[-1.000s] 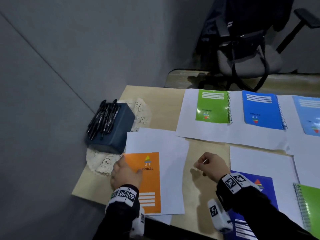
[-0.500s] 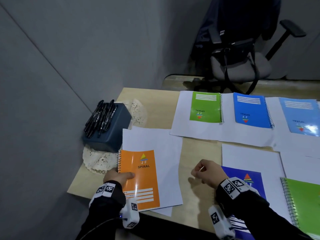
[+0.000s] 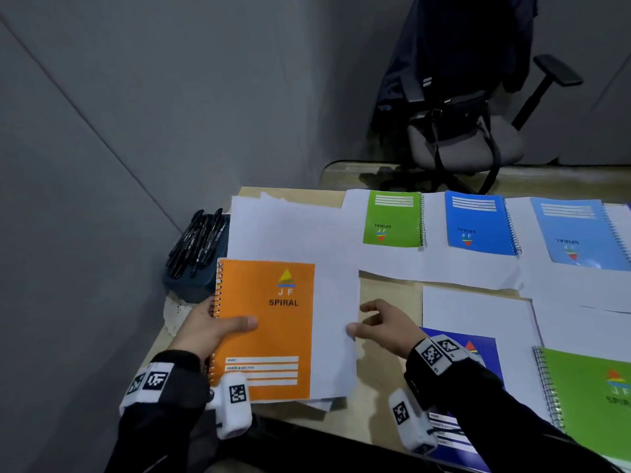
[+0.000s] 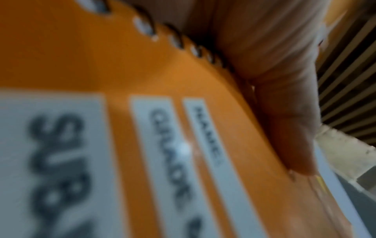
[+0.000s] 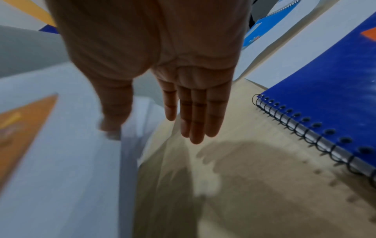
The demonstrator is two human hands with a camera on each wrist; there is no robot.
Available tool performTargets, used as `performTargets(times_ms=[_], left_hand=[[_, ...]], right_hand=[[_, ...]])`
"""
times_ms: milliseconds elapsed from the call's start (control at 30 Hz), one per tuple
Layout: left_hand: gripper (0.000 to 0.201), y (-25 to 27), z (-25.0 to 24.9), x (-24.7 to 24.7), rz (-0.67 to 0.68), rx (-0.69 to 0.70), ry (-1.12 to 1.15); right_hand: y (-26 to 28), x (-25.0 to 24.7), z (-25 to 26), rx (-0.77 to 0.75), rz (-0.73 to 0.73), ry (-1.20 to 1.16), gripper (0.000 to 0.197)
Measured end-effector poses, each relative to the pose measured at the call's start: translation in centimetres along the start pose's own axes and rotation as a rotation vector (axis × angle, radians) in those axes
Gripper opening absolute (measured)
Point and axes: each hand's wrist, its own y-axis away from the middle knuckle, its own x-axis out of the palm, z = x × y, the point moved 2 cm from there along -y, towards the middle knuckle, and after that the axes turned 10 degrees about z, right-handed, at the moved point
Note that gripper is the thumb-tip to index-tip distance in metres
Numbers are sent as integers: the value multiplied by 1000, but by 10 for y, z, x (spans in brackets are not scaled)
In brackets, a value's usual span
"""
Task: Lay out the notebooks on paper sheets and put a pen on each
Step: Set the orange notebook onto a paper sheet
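My left hand (image 3: 222,326) grips an orange spiral notebook (image 3: 269,322) by its wire edge, thumb on the cover. The left wrist view shows that thumb (image 4: 284,112) pressing the orange cover (image 4: 101,56). The notebook lies on white paper sheets (image 3: 334,302) that look raised off the desk. My right hand (image 3: 368,322) is open, its thumb touching the sheets' right edge. In the right wrist view the fingers (image 5: 195,120) are straight above bare desk, beside the paper (image 5: 71,161). Black pens (image 3: 198,240) lie on a dark blue box left of the notebook.
Green (image 3: 392,220), blue (image 3: 478,223) and light blue (image 3: 580,230) notebooks lie on sheets along the far edge. A dark blue notebook (image 3: 478,346) and a green one (image 3: 597,397) lie at the near right. An office chair with a bag (image 3: 454,131) stands behind the desk.
My left hand moved from the orange cover's top to the spiral edge and took hold, raising notebook and sheets. My right hand uncurled and reached left to the sheets' edge.
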Motion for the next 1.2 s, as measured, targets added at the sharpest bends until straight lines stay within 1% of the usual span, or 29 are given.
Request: performTargets(times_ms=[67, 100, 133, 233, 267, 333, 367, 467, 533, 667, 767, 900, 933, 1000, 1100, 1133, 1200], left_hand=[[67, 1, -13, 9, 22, 52, 62], [72, -1, -19, 17, 27, 82, 98], [70, -5, -23, 27, 39, 104, 133], [50, -26, -30, 68, 94, 110, 239], [44, -34, -30, 88, 126, 97, 247], [42, -51, -27, 131, 176, 55, 245], [43, -58, -26, 154, 198, 35, 244], [41, -74, -21, 219, 257, -16, 217], [40, -82, -19, 262, 312, -42, 186], [30, -86, -23, 328, 406, -69, 132], [35, -90, -23, 366, 465, -101, 67], [47, -111, -16, 409, 505, -142, 1], [46, -116, -14, 418, 516, -142, -29], [37, -126, -9, 432, 506, -125, -122], [20, -137, -7, 439, 430, -99, -352], [21, -138, -8, 437, 409, -92, -456], [32, -140, -6, 433, 389, -67, -669]], right_hand=[[8, -5, 9, -63, 84, -145, 67], [11, -9, 11, -86, 94, -222, 69], [16, -16, 13, -109, 91, -310, 65], [33, -47, 8, -159, 34, -540, 42], [41, -61, 2, -164, -7, -593, 39], [58, -90, -14, -172, -94, -630, 45], [65, -104, -26, -160, -140, -635, 47], [86, -140, -65, -52, -262, -639, 40], [101, -160, -90, 2, -345, -637, 39], [126, -190, -129, 82, -515, -609, 39], [137, -208, -152, 130, -625, -594, 39], [143, -228, -180, 168, -732, -589, 39], [143, -232, -187, 177, -753, -573, 41], [145, -235, -199, 202, -789, -563, 47], [148, -233, -208, 235, -792, -522, 53], [148, -232, -209, 251, -785, -490, 55], [150, -230, -206, 289, -800, -371, 56]])
